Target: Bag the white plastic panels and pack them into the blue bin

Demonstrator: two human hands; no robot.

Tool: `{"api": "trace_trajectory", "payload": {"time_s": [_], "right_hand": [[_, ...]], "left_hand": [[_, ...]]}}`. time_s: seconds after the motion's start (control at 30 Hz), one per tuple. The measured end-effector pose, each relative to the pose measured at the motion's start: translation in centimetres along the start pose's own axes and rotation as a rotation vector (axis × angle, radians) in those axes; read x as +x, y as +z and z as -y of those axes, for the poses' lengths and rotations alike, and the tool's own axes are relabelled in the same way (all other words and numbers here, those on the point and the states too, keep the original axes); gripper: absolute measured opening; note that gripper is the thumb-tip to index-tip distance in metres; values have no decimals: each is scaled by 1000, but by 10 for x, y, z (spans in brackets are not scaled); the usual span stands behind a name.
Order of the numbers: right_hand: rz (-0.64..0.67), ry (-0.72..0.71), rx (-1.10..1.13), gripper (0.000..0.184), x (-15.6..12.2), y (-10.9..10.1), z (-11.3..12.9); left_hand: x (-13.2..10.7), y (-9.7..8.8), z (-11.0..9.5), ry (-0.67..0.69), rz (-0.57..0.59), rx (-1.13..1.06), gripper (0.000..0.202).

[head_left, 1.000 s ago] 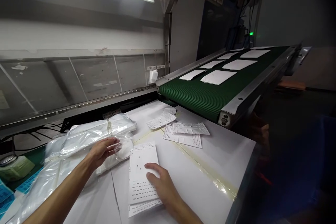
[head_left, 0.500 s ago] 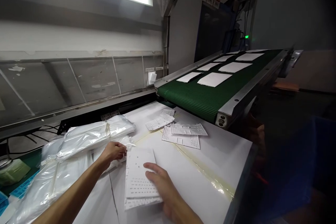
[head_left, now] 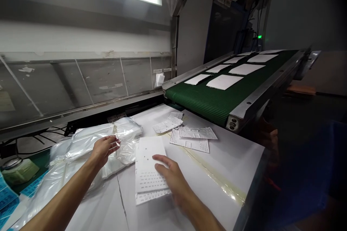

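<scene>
Here, the right hand [head_left: 173,178] is lying flat on the stack [head_left: 148,155] of white punched sheets, with the fingers stretched out and gripping nothing. The stack is sitting on the near middle of the table [head_left: 230,158]. The left hand [head_left: 104,148] is resting on the bags [head_left: 81,140] just left of the stack, fingers half bent; whether they are pinching the plastic I cannot tell.

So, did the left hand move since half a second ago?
Yes. Against the table seam, the left hand moved left, off the sheet stack corner onto the plastic bags.
</scene>
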State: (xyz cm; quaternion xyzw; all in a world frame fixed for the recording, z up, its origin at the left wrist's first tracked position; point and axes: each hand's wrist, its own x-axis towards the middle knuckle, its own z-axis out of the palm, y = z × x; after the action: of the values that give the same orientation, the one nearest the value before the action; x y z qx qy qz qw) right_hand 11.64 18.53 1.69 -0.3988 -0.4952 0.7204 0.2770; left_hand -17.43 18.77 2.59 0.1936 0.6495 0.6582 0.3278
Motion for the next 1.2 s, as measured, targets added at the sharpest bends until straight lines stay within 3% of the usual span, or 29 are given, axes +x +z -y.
{"api": "trace_trajectory", "payload": {"time_s": [0.1, 0.27, 0.4, 0.57, 0.7, 0.77, 0.87, 0.93, 1.0, 1.1, 1.2], "right_hand": [[51, -44, -19, 36, 22, 13, 12], [142, 12, -169, 22, 71, 39, 15], [148, 33, -270, 21, 98, 57, 9], [143, 11, -304, 24, 116, 68, -5], [150, -41, -288, 26, 121, 70, -19], [146, -66, -284, 27, 120, 72, -24], [138, -99, -285, 28, 115, 76, -30], [132, -116, -290, 30, 112, 78, -32], [126, -127, -297, 30, 111, 79, -34], [115, -133, -306, 30, 112, 76, -37], [108, -131, -314, 29, 116, 74, -41]], "left_hand": [[-3, -2, -2, 18, -7, 13, 17], [-10, 1, -12, 80, 16, -9, 18], [-28, 0, -30, 90, 134, -52, 15], [-78, -26, -69, 86, 288, -93, 22], [-103, -49, -86, 222, 183, 54, 30], [-105, -44, -83, 268, 112, 345, 38], [-100, -16, -72, 437, -13, 811, 47], [-94, 7, -68, 547, -60, 949, 48], [-88, 24, -68, 565, -33, 987, 37], [-82, 25, -70, 517, 45, 1023, 32], [-80, 8, -73, 447, 161, 1036, 25]]}}
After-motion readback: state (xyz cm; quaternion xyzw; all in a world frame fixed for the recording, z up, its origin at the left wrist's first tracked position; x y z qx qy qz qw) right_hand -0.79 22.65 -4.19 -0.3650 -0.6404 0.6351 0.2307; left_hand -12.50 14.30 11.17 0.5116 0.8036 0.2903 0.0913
